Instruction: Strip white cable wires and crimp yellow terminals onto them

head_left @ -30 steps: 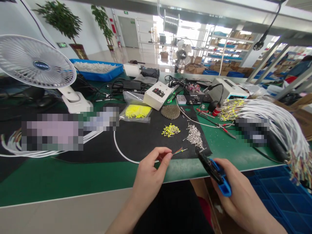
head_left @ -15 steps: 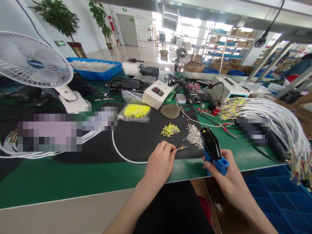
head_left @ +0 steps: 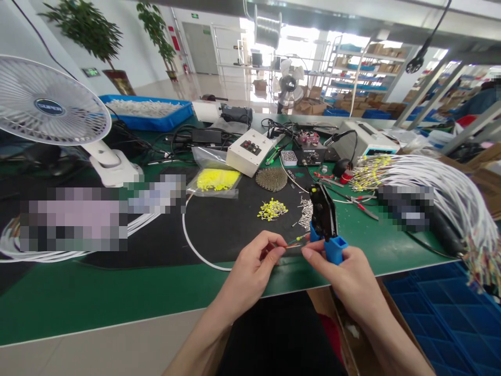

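Between the thumb and fingers of my left hand (head_left: 254,269) is the end of a white cable (head_left: 188,241), whose thin coloured wires (head_left: 293,245) stick out to the right. One wire carries a yellow ferrule. My right hand (head_left: 350,271) is wrapped round a crimping tool (head_left: 324,216) with blue handles and a dark head pointing up. Its thumb and fingertip reach close to the wire ends; whether they touch them I cannot tell. Beyond the hands lie a heap of yellow ferrules (head_left: 273,209) and a pile of silver pin-like pieces (head_left: 305,214), partly covered by the tool.
A bag of yellow pieces (head_left: 218,180), a round bristly pad (head_left: 271,179) and a white switch box (head_left: 248,154) stand farther back. On the right lies a thick bundle of white cables (head_left: 422,172), near red-handled pliers (head_left: 366,206). A white fan (head_left: 49,102) is at left.
My right hand has moved left with the crimping tool, bringing its thumb and fingertip beside the wire ends. My left hand still holds the cable and has shifted slightly.
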`<act>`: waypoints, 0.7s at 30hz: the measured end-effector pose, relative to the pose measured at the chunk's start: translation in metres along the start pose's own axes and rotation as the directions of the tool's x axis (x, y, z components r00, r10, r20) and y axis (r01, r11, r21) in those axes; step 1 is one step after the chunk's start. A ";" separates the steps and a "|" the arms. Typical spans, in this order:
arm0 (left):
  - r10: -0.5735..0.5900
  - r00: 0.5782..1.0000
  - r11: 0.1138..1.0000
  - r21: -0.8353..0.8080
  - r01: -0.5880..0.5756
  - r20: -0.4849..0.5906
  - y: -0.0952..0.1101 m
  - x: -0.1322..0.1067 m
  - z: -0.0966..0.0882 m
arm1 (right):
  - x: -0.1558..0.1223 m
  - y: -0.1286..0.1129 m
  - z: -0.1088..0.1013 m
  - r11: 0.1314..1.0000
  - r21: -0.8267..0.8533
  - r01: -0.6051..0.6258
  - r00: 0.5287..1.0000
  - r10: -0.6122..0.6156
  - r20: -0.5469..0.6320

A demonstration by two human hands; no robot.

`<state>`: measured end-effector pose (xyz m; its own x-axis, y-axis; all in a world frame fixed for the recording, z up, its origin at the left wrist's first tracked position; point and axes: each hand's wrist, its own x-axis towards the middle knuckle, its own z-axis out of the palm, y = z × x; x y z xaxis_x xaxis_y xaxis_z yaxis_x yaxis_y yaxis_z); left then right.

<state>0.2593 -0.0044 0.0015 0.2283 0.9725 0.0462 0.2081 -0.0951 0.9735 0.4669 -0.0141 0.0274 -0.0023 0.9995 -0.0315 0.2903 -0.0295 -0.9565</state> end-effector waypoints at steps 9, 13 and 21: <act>0.106 0.994 0.994 0.001 -0.106 0.007 0.008 -0.001 0.001 | 0.003 -0.010 0.010 0.999 0.024 0.026 1.000 -0.026 0.008; 0.201 0.979 0.974 0.112 -0.199 -0.013 0.008 0.002 0.001 | 0.002 -0.016 0.012 0.998 -0.049 0.047 0.997 -0.049 -0.058; 0.263 0.964 0.948 0.193 -0.252 -0.035 0.019 -0.003 -0.003 | 0.003 -0.011 0.010 0.998 -0.042 0.054 0.997 -0.056 -0.047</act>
<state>0.2594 -0.0086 0.0202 0.2417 0.9201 0.3081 0.3233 -0.3757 0.8685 0.4540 -0.0112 0.0351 0.0259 0.9990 0.0360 0.3299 0.0255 -0.9437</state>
